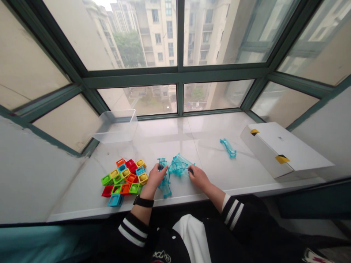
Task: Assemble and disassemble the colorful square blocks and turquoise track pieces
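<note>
My left hand (155,178) is closed with thumb and fingers at the top of a translucent blue plastic piece (165,188), where a small dark part shows by the fingertips. My right hand (199,178) pinches the dark end of a thin black cable (179,162). The cable curves in loops from there toward my left hand. Under and behind it lies a second translucent blue plastic piece (181,168), between my hands on the white sill. Fingers hide exactly how the cable meets the piece at my left hand.
Several coloured square blocks (125,189) lie in a cluster to the left. A clear plastic bin (120,131) stands at the back left. Another blue piece (228,148) lies right of my hands, near a white box (285,148). Green-framed windows (179,76) border the sill (208,128).
</note>
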Tool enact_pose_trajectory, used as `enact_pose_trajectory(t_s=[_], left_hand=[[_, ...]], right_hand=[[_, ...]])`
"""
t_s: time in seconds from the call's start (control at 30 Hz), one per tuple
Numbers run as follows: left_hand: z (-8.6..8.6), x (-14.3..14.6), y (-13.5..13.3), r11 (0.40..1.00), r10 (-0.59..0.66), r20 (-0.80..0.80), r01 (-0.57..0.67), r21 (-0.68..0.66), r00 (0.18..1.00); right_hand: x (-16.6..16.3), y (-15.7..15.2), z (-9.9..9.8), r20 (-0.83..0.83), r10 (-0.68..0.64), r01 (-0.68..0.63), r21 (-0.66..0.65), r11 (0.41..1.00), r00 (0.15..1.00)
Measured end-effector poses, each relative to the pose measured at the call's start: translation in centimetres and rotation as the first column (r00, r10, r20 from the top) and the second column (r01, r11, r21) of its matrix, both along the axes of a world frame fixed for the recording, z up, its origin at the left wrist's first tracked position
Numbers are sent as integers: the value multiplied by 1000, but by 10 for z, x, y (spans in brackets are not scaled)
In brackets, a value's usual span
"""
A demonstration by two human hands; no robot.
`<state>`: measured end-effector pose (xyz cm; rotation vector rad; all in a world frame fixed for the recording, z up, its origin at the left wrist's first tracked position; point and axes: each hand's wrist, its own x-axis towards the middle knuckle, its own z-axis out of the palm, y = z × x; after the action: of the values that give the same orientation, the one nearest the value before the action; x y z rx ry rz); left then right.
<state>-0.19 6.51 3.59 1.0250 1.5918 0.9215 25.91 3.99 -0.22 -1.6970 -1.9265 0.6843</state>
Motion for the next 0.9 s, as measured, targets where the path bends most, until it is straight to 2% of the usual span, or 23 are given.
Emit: enact_pose_trajectory(t_s=[0.17,0.27,0.33,0.4,0.5,0.67,0.8,0.9], left_hand=[[6,3,-2,997,8,-268,14,80,963],[7,4,-3,994,10,-324,26,105,946],[7,4,-3,991,0,-340,44,123,940],[5,5,-2,989,-14,-354,65,132,935],[2,7,-2,985,-32,-350,89,146,936],[-6,9,-1,985,-17,-313,69,157,950],[-11,7,0,981,-38,-285,90,171,958],[-15,7,0,977,-55,-258,106,186,965]], right_hand=[[3,-1,-5,114,-30,20,87,996,993],[0,3,0,89,-60,41,195,980,994],[-7,9,6,77,-12,-8,253,967,997],[-18,17,9,101,55,-80,258,963,993],[-37,29,9,150,72,-100,186,978,986],[-53,45,8,151,-8,4,26,1000,989],[-51,61,20,112,-7,25,-164,986,994],[-53,73,27,95,-15,37,-239,970,995]])
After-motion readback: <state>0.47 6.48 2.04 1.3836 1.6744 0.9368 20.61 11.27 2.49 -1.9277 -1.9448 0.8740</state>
